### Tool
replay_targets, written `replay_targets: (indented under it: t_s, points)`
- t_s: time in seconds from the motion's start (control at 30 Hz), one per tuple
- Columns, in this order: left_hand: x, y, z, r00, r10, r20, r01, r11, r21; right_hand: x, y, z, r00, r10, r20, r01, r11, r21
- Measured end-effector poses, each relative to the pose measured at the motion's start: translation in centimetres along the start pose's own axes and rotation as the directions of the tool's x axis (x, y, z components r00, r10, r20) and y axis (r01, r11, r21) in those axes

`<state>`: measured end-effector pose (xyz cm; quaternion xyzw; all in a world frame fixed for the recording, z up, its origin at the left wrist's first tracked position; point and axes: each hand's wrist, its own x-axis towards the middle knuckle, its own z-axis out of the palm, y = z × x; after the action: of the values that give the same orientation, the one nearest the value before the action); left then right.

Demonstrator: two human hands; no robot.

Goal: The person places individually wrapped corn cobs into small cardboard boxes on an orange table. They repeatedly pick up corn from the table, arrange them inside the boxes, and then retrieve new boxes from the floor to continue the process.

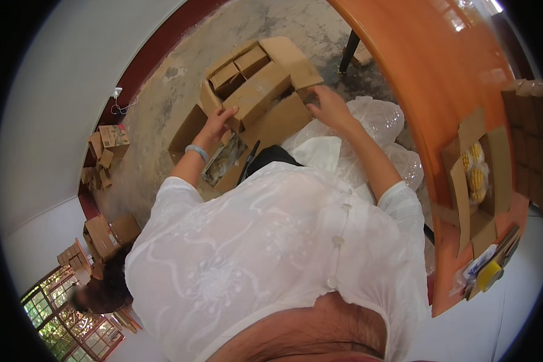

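Note:
In the upper middle of the head view, a cardboard carton (264, 92) stands tilted with its top open. Smaller cardboard boxes (252, 60) sit inside it. My left hand (217, 123) grips the carton's near left corner, thumb on top, with a pale bangle on the wrist. At the carton's right end my right hand (329, 107) has its fingers at the edge below a raised flap (294, 59); part of its grip is hidden. Under and nearer than the carton lies another open carton (276, 118), with crumpled clear plastic (226, 158) beside a black pen-like object (250, 158).
Clear plastic bags (375, 118) lie right of my lap. An orange table (416, 68) curves along the right, bearing an open box of bagged corn cobs (476, 174), stacked cartons (527, 135) and a yellow tape roll (488, 275). Small boxes (115, 139) lie by the wall. Another person's head (102, 285) shows lower left.

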<state>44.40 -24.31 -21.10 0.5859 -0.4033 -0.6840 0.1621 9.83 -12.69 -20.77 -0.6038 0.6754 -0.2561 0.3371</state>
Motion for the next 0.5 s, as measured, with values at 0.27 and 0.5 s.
replay_targets:
  t_s: [0.27, 0.5]
  points:
    - [-2.1, -4.9, -0.4, 0.999, -0.015, -0.041, 0.007, 0.981, -0.196, 5.6, 2.9, 6.8, 0.994, 0.107, 0.014, -0.107, 0.994, -0.031]
    - [-2.0, -7.7, -1.8, 0.999, -0.014, 0.040, 0.032, 0.882, -0.471, 6.1, 1.6, 9.2, 0.978, 0.195, 0.072, -0.175, 0.958, -0.226]
